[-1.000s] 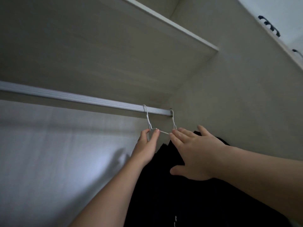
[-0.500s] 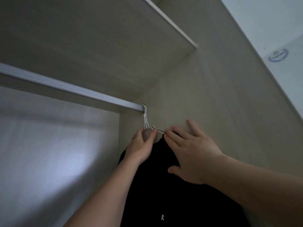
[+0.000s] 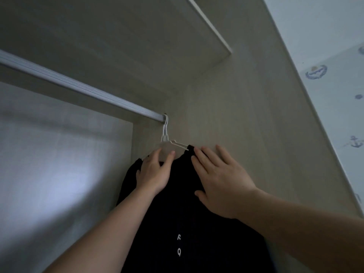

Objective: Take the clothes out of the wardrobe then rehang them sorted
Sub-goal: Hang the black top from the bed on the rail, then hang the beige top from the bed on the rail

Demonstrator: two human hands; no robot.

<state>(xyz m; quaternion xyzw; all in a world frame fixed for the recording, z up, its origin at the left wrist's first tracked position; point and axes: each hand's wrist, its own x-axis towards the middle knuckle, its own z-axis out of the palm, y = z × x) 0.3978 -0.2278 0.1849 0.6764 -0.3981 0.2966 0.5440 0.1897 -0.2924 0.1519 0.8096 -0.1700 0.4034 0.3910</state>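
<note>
**Q:** Where are the clothes?

**A:** A black garment (image 3: 177,213) hangs at the right end of a silver rail (image 3: 78,86), just beside the wardrobe's right side wall (image 3: 246,119). Small white letters run down its front. Two white hangers (image 3: 167,137) sit on that end of the rail, their hooks close together. Whether the dark cloth is one piece or two cannot be told.

**Q:** What is the left hand doing?

**A:** The left hand (image 3: 154,172) reaches up from below and holds the pale middle of a hanger, just under the hooks. The thumb is on one side and the forefinger on the other, in a narrow grip.

**Q:** And the right?

**A:** The right hand (image 3: 220,182) lies flat on the garment's right shoulder. Its fingers are straight and slightly spread, gripping nothing. The fingertips are near the side wall, but contact cannot be made out.

**Q:** What surrounds them?

**A:** A pale wooden shelf (image 3: 137,36) spans the wardrobe above the rail. Past the wardrobe's edge on the far right is light wallpaper (image 3: 334,91) printed with blue anchors and badges.
</note>
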